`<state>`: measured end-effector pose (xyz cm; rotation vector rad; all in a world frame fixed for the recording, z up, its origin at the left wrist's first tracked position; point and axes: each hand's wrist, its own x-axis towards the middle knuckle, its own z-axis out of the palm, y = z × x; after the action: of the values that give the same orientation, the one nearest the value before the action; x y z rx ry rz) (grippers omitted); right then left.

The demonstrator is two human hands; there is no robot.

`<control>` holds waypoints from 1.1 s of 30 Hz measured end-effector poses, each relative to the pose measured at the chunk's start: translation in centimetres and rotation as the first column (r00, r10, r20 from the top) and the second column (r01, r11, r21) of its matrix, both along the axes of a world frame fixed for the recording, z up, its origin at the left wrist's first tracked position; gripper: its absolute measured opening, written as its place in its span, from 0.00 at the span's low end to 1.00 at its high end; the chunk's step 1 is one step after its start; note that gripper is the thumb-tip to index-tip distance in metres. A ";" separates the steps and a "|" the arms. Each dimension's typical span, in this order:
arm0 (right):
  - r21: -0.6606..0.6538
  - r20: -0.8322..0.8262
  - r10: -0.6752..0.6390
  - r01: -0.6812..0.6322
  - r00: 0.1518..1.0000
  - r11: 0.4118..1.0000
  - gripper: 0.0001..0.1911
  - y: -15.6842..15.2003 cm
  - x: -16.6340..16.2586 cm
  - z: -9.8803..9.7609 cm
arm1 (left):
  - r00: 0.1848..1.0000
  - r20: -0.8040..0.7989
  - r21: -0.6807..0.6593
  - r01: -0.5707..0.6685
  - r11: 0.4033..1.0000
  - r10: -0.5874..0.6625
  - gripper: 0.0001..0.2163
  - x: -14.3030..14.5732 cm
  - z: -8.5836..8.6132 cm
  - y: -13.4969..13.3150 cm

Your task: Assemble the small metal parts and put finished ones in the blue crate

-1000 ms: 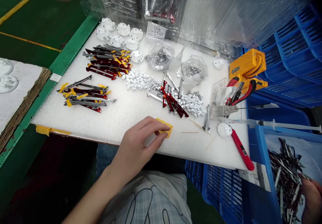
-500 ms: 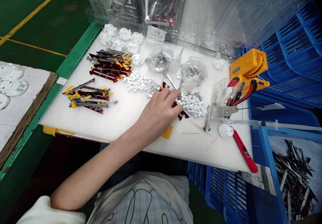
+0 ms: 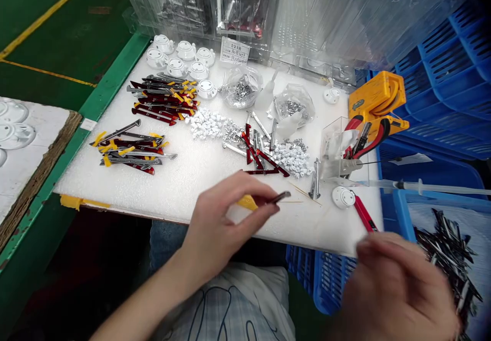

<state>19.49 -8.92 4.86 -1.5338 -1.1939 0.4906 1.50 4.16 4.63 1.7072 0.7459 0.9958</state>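
My left hand (image 3: pixel 222 223) hovers over the front of the white foam pad (image 3: pixel 184 182), pinching a small dark red strip (image 3: pixel 279 198) between thumb and fingers. A yellow tape piece (image 3: pixel 246 202) lies just under that hand. My right hand (image 3: pixel 399 285) is at the lower right, smeared by motion, over the edge of the blue crate; its fingers cannot be made out. A loose pile of red and silver strips (image 3: pixel 261 149) lies on the pad beyond my left hand.
Taped bundles of strips (image 3: pixel 130 146) lie at left, more bundles (image 3: pixel 164 98) and white round caps (image 3: pixel 180 60) behind. White small parts (image 3: pixel 207 122), bags of metal bits (image 3: pixel 240 88), red pliers (image 3: pixel 364 139), a yellow tool (image 3: pixel 378 100), a syringe (image 3: pixel 422 186). The blue crate (image 3: pixel 448 239) holds dark strips.
My left hand drew back from the loose pile toward me with one red strip pinched in it. My right hand came into view at the lower right, moving fast.
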 end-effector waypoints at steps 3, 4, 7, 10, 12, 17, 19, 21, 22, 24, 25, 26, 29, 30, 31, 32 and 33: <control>-0.001 -0.023 0.013 -0.013 1.000 1.000 0.14 1.2 -1.4 -1.3 | 0.996 0.086 -0.175 0.006 0.985 0.010 0.08 -0.1 -0.5 -2.3; 0.003 -0.028 0.021 -0.021 0.999 1.000 0.14 1.2 -2.0 -1.5 | 0.995 0.096 -0.208 0.006 0.978 0.015 0.08 -0.1 -0.8 -2.8; 0.029 -0.047 0.044 -0.043 0.998 0.999 0.10 0.9 -3.4 -1.9 | 0.994 0.107 -0.250 -0.007 0.968 0.035 0.07 -0.2 -1.2 -3.6; 0.045 -0.063 0.061 -0.059 0.996 0.997 0.10 0.6 -4.1 -2.1 | 0.996 0.081 -0.224 -0.003 0.975 0.022 0.07 -0.5 -1.5 -3.9; 0.047 -0.054 0.067 -0.064 0.996 0.997 0.11 0.6 -4.2 -2.0 | 0.998 0.064 -0.189 0.016 0.982 -0.004 0.07 -0.8 -1.7 -4.0; 0.091 -0.022 0.109 -0.107 0.994 0.990 0.10 0.9 -3.9 -1.9 | 0.997 0.072 -0.130 0.046 0.990 -0.036 0.08 -1.7 -1.9 -4.2; 0.111 -0.036 0.124 -0.120 0.992 0.987 0.11 1.0 -3.9 -1.9 | 0.999 0.053 -0.140 0.019 0.990 -0.012 0.07 -2.0 -1.8 -4.1; 0.119 -0.059 0.144 -0.136 0.988 0.984 0.12 1.0 -3.9 -2.0 | 0.998 0.062 -0.157 -0.022 0.987 0.032 0.06 -2.2 -1.5 -4.0; 0.119 -0.069 0.157 -0.149 0.985 0.982 0.13 1.0 -4.0 -2.0 | 0.996 0.076 -0.166 -0.032 0.986 0.045 0.06 -2.2 -1.4 -3.9; 0.114 -0.076 0.183 -0.174 0.980 0.978 0.14 0.9 -4.1 -2.1 | 0.993 0.109 -0.175 -0.019 0.984 0.038 0.04 -2.1 -1.1 -3.9; 0.111 -0.075 0.191 -0.182 0.979 0.977 0.14 0.9 -4.1 -2.0 | 0.992 0.123 -0.181 -0.004 0.984 0.027 0.03 -2.1 -1.1 -3.9; 0.111 -0.070 0.193 -0.185 0.979 0.977 0.14 0.9 -4.2 -2.0 | 0.990 0.138 -0.188 0.009 0.982 0.017 0.03 -2.0 -1.0 -3.9; 0.107 -0.052 0.181 -0.174 0.982 0.979 0.15 0.9 -4.2 -1.9 | 0.983 0.185 -0.215 0.026 0.976 0.014 0.02 -1.7 -1.1 -3.9; 0.106 -0.045 0.178 -0.173 0.983 0.979 0.15 0.9 -4.2 -1.9 | 0.981 0.195 -0.223 0.026 0.974 0.019 0.03 -1.7 -1.2 -3.9; 0.104 -0.039 0.179 -0.174 0.983 0.979 0.15 1.0 -4.2 -1.9 | 0.979 0.201 -0.229 0.024 0.973 0.023 0.03 -1.7 -1.2 -3.9; 0.104 -0.034 0.180 -0.176 0.983 0.979 0.15 1.0 -4.2 -1.9 | 0.979 0.200 -0.236 0.021 0.971 0.027 0.03 -1.6 -1.2 -3.9; 0.102 -0.030 0.182 -0.178 0.983 0.979 0.14 1.0 -4.1 -1.9 | 0.980 0.195 -0.244 0.015 0.970 0.034 0.03 -1.7 -1.2 -3.8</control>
<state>15.36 -7.90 2.97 -1.3330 -1.3138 0.5704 -0.15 0.31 3.42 1.3710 0.7151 1.0187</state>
